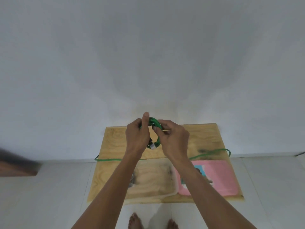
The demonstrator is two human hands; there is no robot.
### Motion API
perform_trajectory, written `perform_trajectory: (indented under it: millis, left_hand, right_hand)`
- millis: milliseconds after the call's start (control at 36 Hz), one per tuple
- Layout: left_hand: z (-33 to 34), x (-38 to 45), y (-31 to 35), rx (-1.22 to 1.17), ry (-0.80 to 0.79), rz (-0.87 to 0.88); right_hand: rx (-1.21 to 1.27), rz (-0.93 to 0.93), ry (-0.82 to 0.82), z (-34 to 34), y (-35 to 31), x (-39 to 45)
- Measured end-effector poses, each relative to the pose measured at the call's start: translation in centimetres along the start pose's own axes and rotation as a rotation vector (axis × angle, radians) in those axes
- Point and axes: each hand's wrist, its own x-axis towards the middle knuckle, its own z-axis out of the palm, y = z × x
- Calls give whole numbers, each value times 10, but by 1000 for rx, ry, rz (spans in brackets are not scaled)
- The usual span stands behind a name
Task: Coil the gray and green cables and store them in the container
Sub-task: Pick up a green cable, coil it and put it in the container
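floor: we see a plywood board (pixel 165 146) by a white wall
left hand (pixel 137 135): fingers grip green cable (pixel 155 124) coil
right hand (pixel 173 138): fingers pinch the coil
container (pixel 153 179): on the board

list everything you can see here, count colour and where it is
cable: 1, green, partly coiled in both hands above the board, the loose rest trailing across the board
board: 1, light wood, flat on the floor
container: 1, clear, on the board's near middle, something greyish inside, too blurred to name
lid: 1, pink, on the board right of the container
floor: white tiles, under the board
wall: white, behind the board
left hand: 1, grip on the coil's left side
right hand: 1, pinching the coil's right side
feet: 2, bare, bottom edge
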Motion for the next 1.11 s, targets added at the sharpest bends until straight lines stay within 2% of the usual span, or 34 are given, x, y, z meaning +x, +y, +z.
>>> perform_trajectory:
  millis: [83, 250, 417, 611, 722, 806, 1111]
  left_hand:
    - [-1, -4, -7, 42, 27, -3]
    - [-13, -9, -33, 104, 56, -69]
    - [-30, -14, -57, 123, 18, -176]
    - [-56, -7, -93, 180, -50, -278]
    - [-78, -3, -123, 371, -25, -175]
    - [-92, -1, -151, 505, -22, -163]
    - [-104, -12, -197, 552, -140, -429]
  right_hand:
    - [60, 59, -3, 3, 9, -4]
    - [136, 177, -141, 12, 28, -18]
    - [139, 277, -153, 28, 49, -34]
    - [35, 333, -114, 45, 67, -52]
    - [-34, 387, -78, 50, 88, -65]
    - [-95, 424, -54, 56, 107, -77]
    - [-234, 582, -40, 81, 147, -101]
